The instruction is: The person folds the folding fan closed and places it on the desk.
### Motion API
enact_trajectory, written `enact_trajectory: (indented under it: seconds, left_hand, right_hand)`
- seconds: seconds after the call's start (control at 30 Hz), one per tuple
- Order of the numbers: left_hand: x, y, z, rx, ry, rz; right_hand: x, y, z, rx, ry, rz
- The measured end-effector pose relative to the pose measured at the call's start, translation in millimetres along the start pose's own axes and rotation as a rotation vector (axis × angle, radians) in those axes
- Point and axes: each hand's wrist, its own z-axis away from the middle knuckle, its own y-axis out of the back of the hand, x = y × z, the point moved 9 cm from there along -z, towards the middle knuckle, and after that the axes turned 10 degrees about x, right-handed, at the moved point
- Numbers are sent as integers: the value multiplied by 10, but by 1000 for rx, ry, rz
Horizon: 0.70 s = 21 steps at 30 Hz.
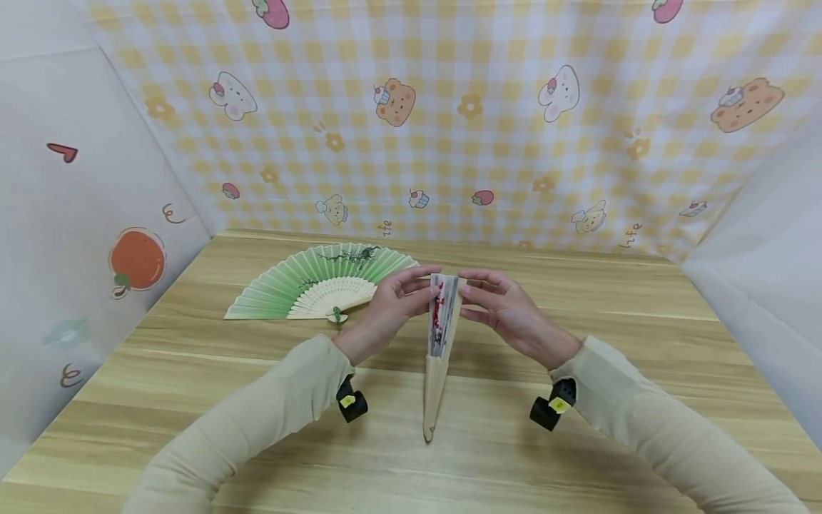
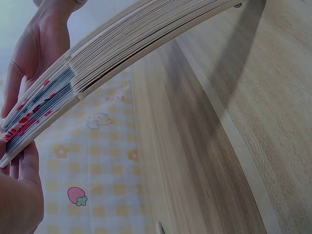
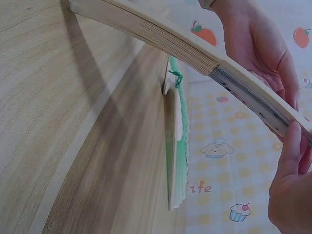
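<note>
A mostly folded hand fan (image 1: pixel 437 389) with pale wooden ribs and a whitish-grey leaf printed with red blossoms stands between my hands, its narrow pivot end pointing toward me. My left hand (image 1: pixel 393 303) pinches the leaf end on its left side, thumb in front and fingers behind. On the opposite edge, my right hand (image 1: pixel 507 314) pinches the outer rib near the top. The left wrist view shows the fan's stacked ribs (image 2: pixel 146 41) slightly spread at the leaf end. In the right wrist view the fan's outer rib (image 3: pixel 165 34) slants down to both hands.
A green folding fan (image 1: pixel 347 275) lies spread on the wooden table (image 1: pixel 616 428) behind my left forearm, with a green tassel cord (image 3: pixel 176 76) at its pivot. A yellow checked cloth (image 1: pixel 449 150) hangs at the table's back edge, and white cloths hang at both sides.
</note>
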Motion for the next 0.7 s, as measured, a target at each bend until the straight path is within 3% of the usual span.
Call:
enact_trajectory:
  seconds: [0.33, 0.7]
  left_hand:
    - [-3, -26, 7, -20, -17, -8]
    - [2, -49, 21, -29, -4, -21]
  right_hand:
    - [5, 7, -4, 34, 11, 14]
    - [12, 3, 18, 12, -11, 24]
